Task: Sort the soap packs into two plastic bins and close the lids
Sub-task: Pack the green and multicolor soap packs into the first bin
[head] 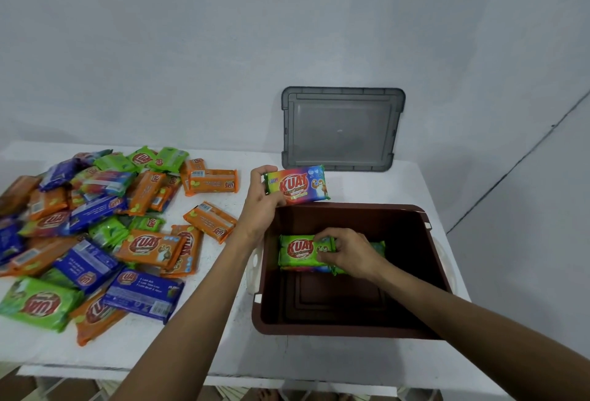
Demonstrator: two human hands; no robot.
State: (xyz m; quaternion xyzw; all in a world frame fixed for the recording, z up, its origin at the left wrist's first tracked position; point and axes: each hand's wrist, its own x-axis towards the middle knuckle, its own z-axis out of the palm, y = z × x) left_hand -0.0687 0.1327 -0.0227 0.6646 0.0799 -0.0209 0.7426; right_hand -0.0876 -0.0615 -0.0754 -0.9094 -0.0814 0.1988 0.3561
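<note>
Sorting has barely begun, as far as you can judge from the table. Your right hand (pixel 348 252) is down inside the brown bin (pixel 427 273), fingers closed on the green pack (pixel 301 250) that lies against the far wall of the bin, at about 12 o'clock on its floor. Beneath and beside it you can see edges of one or two more packs, a rainbow strip under it and another green one to the right, but your hand hides how many. Most of the bin floor toward 6 o'clock is bare.

Your left hand (pixel 261 199) hangs over the bin's rim near 11 o'clock, thumb and fingers pinching the left end of the rainbow pack (pixel 301 185), which is held flat and clear of the bin, not yet inside.

Nearly everything is left to do. The pile of soap packs (pixel 95 234) covers the white table (pixel 191 352) out at your 9 o'clock: orange, blue, green and a few rainbow ones, jumbled and overlapping. The grey lid (pixel 341 129) leans upright against the wall at 12 o'clock, behind the bin, so no lid is closed. You have only one bin in view; a second bin and its lid are not visible here, so you will likely need to bring them in before the other colours can go anywhere.
</note>
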